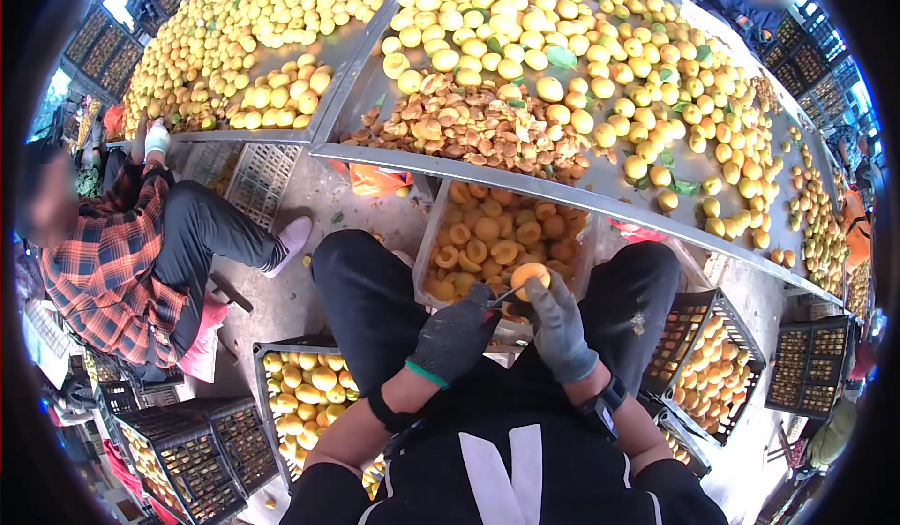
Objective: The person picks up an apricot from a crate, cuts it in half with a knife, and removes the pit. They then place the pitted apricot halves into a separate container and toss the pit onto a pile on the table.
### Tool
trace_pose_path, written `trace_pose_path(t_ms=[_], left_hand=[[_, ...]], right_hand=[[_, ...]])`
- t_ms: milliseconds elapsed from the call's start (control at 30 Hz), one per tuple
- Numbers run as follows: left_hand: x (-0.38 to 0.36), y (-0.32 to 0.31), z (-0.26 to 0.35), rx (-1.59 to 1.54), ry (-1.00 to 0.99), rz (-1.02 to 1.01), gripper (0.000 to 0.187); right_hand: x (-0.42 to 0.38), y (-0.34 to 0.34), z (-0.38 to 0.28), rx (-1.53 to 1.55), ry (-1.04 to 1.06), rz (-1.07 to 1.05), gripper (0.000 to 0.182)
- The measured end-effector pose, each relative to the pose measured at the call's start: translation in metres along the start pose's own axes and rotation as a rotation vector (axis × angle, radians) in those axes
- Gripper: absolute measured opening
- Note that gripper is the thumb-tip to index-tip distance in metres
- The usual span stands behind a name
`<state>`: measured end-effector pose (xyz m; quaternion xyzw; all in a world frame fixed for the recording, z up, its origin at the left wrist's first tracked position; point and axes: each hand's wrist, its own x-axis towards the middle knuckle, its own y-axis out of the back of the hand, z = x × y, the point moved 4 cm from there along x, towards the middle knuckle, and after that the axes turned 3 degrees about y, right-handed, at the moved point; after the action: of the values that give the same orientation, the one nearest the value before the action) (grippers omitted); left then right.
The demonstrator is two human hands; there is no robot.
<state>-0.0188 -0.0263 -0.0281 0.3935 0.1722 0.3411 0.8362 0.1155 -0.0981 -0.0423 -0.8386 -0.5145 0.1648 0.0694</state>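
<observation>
My left hand (454, 336), in a dark grey glove with a green cuff, is closed around a small knife (507, 294). The thin blade points right and meets an apricot (531, 278). That orange-yellow fruit is gripped in the fingers of my right hand (562, 326), which wears a lighter grey glove. Both hands are close together above my lap. Just beyond them, between my knees, a pale crate (427, 272) holds many apricot halves (497, 234); my gloves overlap its near side in this view.
A metal-edged table (450, 163) spans the front, heaped with whole apricots (525, 23) and a pile of cut scraps (469, 124). Crates of apricots stand at my left (309, 389) and right (712, 366). A person in a plaid shirt (112, 262) sits at left.
</observation>
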Motion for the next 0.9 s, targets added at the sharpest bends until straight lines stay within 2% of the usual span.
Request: trace_pose_path(t_ms=[33,100,133,167,200,233,300,333,367,400,533,600,733,800,833,900], left_hand=[[-0.001,0.006,0.000,-0.002,-0.003,-0.005,0.027],[-0.001,0.023,-0.006,-0.316,0.154,0.074,0.040],[0.000,0.030,-0.005,-0.318,0.155,0.072,0.040],[0.001,0.039,-0.001,-0.309,0.071,0.075,0.049],[0.003,0.045,0.004,-0.298,-0.011,0.082,0.058],[0.007,0.048,0.005,-0.297,-0.005,0.086,0.058],[0.012,0.047,0.014,-0.218,-0.131,-0.004,0.069],[0.013,0.047,0.013,-0.216,-0.130,-0.004,0.069],[0.013,0.048,0.017,-0.159,-0.261,0.044,0.070],[0.012,0.049,0.022,-0.102,-0.394,0.093,0.071],[0.016,0.052,0.031,-0.019,-0.493,0.144,0.068],[0.017,0.053,0.037,0.000,-0.646,0.202,0.067],[0.019,0.048,0.040,-0.053,-0.619,0.245,0.060],[0.027,0.040,0.037,-0.317,-0.536,0.253,0.050],[0.028,0.037,0.041,-0.318,-0.540,0.251,0.050],[0.027,0.034,0.043,-0.512,-0.384,0.299,0.044]], right_hand=[[0.002,0.004,-0.002,0.000,-0.001,0.006,0.042],[0.005,0.016,0.004,0.311,-0.254,0.014,0.049],[0.007,0.018,0.009,0.375,-0.319,-0.063,0.056],[0.004,0.019,0.011,0.373,-0.323,-0.062,0.056],[-0.003,0.012,0.010,0.503,-0.380,-0.128,0.054],[-0.008,0.003,0.009,0.634,-0.436,-0.196,0.051],[-0.012,-0.011,0.006,0.568,-0.488,-0.130,0.055],[-0.014,-0.016,-0.006,0.450,-0.440,-0.235,0.055],[-0.016,-0.019,-0.012,0.331,-0.389,-0.335,0.056],[-0.015,-0.015,-0.003,0.320,-0.339,-0.319,0.053],[-0.016,-0.001,0.021,0.258,-0.414,-0.418,0.047],[-0.014,-0.007,0.027,0.114,-0.012,-0.044,0.040],[-0.008,-0.017,0.005,0.222,-0.046,-0.078,0.038],[-0.005,-0.013,-0.001,0.214,0.080,0.120,0.040],[-0.002,-0.013,-0.005,0.215,0.083,0.124,0.040],[0.003,-0.013,-0.022,-0.183,0.305,0.191,0.042]])
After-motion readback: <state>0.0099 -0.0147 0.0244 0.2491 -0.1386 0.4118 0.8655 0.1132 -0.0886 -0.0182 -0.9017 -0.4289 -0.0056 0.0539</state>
